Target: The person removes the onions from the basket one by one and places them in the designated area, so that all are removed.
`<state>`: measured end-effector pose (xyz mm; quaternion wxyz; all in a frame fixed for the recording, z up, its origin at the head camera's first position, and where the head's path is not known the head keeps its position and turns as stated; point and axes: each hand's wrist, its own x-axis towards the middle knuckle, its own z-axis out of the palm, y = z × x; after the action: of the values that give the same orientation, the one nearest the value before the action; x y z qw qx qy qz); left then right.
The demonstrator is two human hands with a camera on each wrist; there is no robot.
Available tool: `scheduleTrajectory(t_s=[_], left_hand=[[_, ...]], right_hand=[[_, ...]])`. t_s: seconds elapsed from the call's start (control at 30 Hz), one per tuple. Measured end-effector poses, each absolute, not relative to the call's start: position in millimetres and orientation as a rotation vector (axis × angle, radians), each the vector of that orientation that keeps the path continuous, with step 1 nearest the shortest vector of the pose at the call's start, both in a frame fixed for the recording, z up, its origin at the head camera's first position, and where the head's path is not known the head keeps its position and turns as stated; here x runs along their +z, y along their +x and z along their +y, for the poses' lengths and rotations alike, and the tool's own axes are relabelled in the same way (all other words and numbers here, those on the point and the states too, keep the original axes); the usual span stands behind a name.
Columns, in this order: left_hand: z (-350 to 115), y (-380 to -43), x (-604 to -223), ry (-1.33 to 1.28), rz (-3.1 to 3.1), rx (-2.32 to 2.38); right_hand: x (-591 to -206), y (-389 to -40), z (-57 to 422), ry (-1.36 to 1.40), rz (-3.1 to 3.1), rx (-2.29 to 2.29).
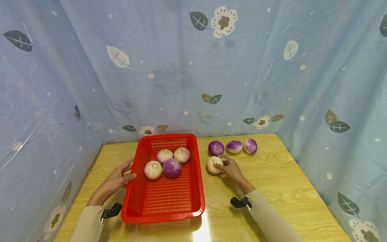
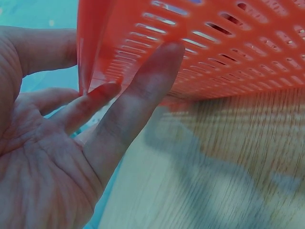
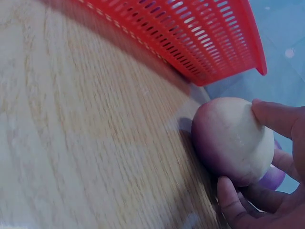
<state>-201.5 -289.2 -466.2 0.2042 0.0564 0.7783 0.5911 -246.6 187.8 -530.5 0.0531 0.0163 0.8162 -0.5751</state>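
The red plastic basket (image 1: 167, 216) stands on the table with several purple-and-white turnips inside, among them a mostly purple turnip (image 1: 172, 168). At its left side my left hand (image 1: 116, 181) holds the rim, the thumb over the edge and other fingers against the outside of the slotted wall (image 2: 224, 52). Right of the basket, my right hand (image 1: 232, 169) grips a pale turnip (image 1: 213, 165) between thumb and fingers. In the right wrist view this turnip (image 3: 228, 138) shows a purple lower side and sits at the tabletop; whether it touches the wood I cannot tell.
Behind the right hand lie a dark purple turnip (image 1: 216, 148), a turnip on its side (image 1: 234, 146) and another purple turnip (image 1: 250, 146) in a row. A blue patterned curtain (image 1: 181, 67) hangs around the wooden table (image 1: 281, 188) at the back and sides.
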Motion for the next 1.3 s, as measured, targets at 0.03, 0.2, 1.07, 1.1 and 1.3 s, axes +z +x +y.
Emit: scheduleTrajectory(t_s=[0.03, 0.2, 1.07, 1.1, 1.3], left_hand=[[-290, -201, -466, 0.15, 2.174, 1.648], [-291, -202, -467, 0.151, 2.163, 1.653], [-291, -202, -464, 0.14, 2.162, 1.656], [-290, -201, -464, 0.143, 2.162, 1.66], [-290, -200, -463, 0.145, 2.168, 1.667]], right_hand=[[-531, -247, 187, 0.055, 2.487, -1.745], [-530, -250, 185, 0.098, 2.555, -1.685], [-449, -225, 202, -0.106, 2.657, -1.794], [-444, -223, 200, -0.137, 2.652, -1.805], [-418, -216, 183, -0.277, 2.591, -1.867]])
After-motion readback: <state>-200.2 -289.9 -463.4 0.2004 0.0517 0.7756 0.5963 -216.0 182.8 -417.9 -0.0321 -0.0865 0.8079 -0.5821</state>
